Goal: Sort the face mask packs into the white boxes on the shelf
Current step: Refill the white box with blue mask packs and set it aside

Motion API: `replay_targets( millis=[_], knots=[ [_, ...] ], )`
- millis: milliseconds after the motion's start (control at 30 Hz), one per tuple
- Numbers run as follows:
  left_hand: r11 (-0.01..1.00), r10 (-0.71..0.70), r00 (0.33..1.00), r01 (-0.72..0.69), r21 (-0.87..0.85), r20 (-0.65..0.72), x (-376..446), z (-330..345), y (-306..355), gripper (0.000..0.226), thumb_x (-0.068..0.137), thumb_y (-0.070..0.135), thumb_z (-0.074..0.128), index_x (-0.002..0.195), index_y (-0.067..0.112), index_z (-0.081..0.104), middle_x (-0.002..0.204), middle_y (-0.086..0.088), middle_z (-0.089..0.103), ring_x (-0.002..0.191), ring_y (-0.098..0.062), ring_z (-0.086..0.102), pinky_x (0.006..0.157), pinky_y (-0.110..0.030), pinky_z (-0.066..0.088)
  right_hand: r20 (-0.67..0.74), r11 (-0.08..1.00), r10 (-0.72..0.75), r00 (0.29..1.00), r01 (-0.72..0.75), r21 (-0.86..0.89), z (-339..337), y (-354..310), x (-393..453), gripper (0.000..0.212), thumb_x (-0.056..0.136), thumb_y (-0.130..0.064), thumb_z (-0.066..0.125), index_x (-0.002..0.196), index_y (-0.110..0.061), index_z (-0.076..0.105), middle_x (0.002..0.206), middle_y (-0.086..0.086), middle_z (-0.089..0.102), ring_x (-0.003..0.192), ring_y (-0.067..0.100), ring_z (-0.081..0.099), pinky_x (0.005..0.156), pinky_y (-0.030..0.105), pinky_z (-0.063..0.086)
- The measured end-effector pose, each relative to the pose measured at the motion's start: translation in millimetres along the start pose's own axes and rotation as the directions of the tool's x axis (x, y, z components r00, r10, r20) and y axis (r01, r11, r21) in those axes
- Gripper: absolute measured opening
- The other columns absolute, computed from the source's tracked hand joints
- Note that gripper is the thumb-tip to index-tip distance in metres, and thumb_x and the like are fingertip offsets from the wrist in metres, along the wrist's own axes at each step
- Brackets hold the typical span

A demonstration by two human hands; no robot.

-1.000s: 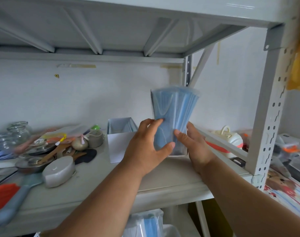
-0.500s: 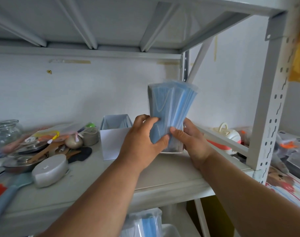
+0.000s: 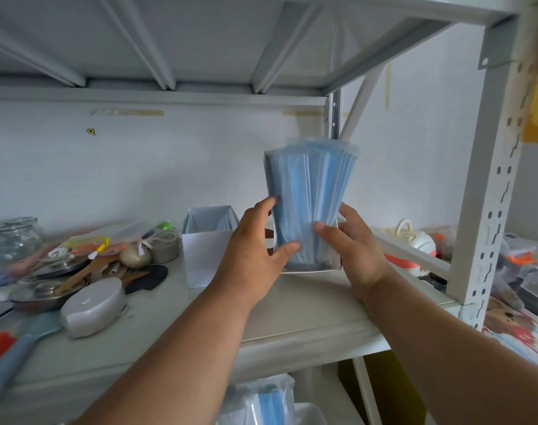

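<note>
A bundle of blue face mask packs [image 3: 310, 191] stands upright with its lower end in a small white box [image 3: 310, 269] on the shelf [image 3: 292, 308]. My left hand [image 3: 255, 250] grips the bundle from the left, thumb across the front. From the right, my right hand [image 3: 350, 243] holds it with its thumb on the front. The tops of the packs fan out well above the box. A second white box [image 3: 203, 250] with blue packs inside stands just left of it.
Left on the shelf lie glass jars [image 3: 19, 237], a pan with wooden utensils [image 3: 56, 283] and a grey oval case [image 3: 93, 305]. A white shelf post [image 3: 488, 185] rises on the right. More mask packs [image 3: 261, 403] sit on the level below.
Both hands have slid slightly along the bundle while holding it in the box. The camera view has shifted a little.
</note>
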State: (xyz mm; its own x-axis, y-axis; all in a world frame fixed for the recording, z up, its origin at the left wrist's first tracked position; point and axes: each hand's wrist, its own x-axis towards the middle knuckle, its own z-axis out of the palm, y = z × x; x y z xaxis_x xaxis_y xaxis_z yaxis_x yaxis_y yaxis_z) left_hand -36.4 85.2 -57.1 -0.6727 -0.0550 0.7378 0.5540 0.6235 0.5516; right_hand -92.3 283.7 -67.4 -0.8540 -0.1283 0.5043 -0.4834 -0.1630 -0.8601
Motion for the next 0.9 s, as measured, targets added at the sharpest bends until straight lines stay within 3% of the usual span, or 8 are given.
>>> replay_targets(
  millis=[100, 233, 333, 433, 567, 767, 900],
  knots=[
    [0.993, 0.09, 0.996, -0.09, 0.074, 0.0, 4, 2, -10, 0.052, 0.106, 0.008, 0.059, 0.15, 0.035, 0.058, 0.137, 0.003, 0.054, 0.121, -0.017, 0.06, 0.103, -0.02, 0.047, -0.012, 1.0, -0.002, 1.0, 0.002, -0.016, 0, 1, 2, 0.104, 0.068, -0.077, 0.094, 0.158, -0.039, 0.057, 0.134, 0.012, 0.077, 0.125, 0.034, 0.076, 0.114, 0.061, 0.056],
    [0.994, 0.055, 0.997, -0.06, 0.095, 0.046, 5, 4, -15, 0.063, 0.108, 0.0, 0.047, 0.145, 0.049, 0.061, 0.144, -0.002, 0.047, 0.128, -0.02, 0.057, 0.114, -0.035, 0.048, -0.012, 0.999, -0.01, 1.0, 0.01, -0.03, 1, 3, 3, 0.106, 0.064, -0.083, 0.092, 0.156, -0.044, 0.058, 0.134, 0.01, 0.077, 0.126, 0.032, 0.075, 0.115, 0.061, 0.055],
    [0.996, 0.054, 0.998, -0.056, 0.067, 0.034, 5, 4, -15, 0.062, 0.107, 0.0, 0.048, 0.145, 0.047, 0.062, 0.14, 0.001, 0.047, 0.126, -0.019, 0.057, 0.113, -0.036, 0.048, -0.016, 1.0, -0.017, 1.0, 0.017, -0.025, 0, 4, 3, 0.107, 0.063, -0.083, 0.092, 0.156, -0.042, 0.058, 0.133, 0.011, 0.077, 0.126, 0.032, 0.075, 0.115, 0.06, 0.055],
    [0.997, 0.062, 0.998, -0.062, 0.037, 0.001, 4, 2, -9, 0.055, 0.103, 0.006, 0.057, 0.149, 0.035, 0.06, 0.128, 0.01, 0.048, 0.111, -0.002, 0.054, 0.104, -0.034, 0.051, -0.003, 1.0, -0.022, 1.0, 0.022, -0.013, -1, 1, 2, 0.098, 0.07, -0.076, 0.093, 0.155, -0.039, 0.06, 0.133, 0.011, 0.077, 0.125, 0.032, 0.076, 0.114, 0.061, 0.056],
    [0.996, 0.072, 0.997, -0.072, 0.047, 0.006, 1, 1, -3, 0.052, 0.1, 0.027, 0.071, 0.149, 0.037, 0.057, 0.127, 0.015, 0.047, 0.112, 0.002, 0.05, 0.089, -0.036, 0.06, 0.013, 0.999, -0.043, 0.999, 0.043, 0.0, -3, 0, 1, 0.068, 0.087, -0.053, 0.082, 0.15, -0.032, 0.065, 0.128, 0.013, 0.08, 0.119, 0.032, 0.078, 0.11, 0.06, 0.06],
    [0.999, 0.04, 0.999, -0.041, 0.033, 0.016, -3, -3, 3, 0.069, 0.09, 0.044, 0.083, 0.151, 0.04, 0.051, 0.136, 0.019, 0.048, 0.117, 0.009, 0.048, 0.1, -0.024, 0.05, 0.019, 1.0, -0.029, 0.999, 0.028, 0.011, -1, -3, -1, 0.067, 0.087, -0.052, 0.081, 0.147, -0.028, 0.067, 0.126, 0.015, 0.081, 0.116, 0.035, 0.08, 0.108, 0.063, 0.06],
    [0.999, 0.023, 0.999, -0.024, 0.028, 0.034, -5, -5, 6, 0.083, 0.086, 0.05, 0.085, 0.156, 0.047, 0.041, 0.14, 0.021, 0.044, 0.117, 0.005, 0.05, 0.091, -0.031, 0.059, 0.034, 1.0, -0.017, 0.999, 0.017, 0.001, 0, -8, -4, 0.054, 0.097, -0.037, 0.077, 0.147, -0.02, 0.066, 0.122, 0.011, 0.083, 0.112, 0.032, 0.082, 0.107, 0.06, 0.062]
  ],
)
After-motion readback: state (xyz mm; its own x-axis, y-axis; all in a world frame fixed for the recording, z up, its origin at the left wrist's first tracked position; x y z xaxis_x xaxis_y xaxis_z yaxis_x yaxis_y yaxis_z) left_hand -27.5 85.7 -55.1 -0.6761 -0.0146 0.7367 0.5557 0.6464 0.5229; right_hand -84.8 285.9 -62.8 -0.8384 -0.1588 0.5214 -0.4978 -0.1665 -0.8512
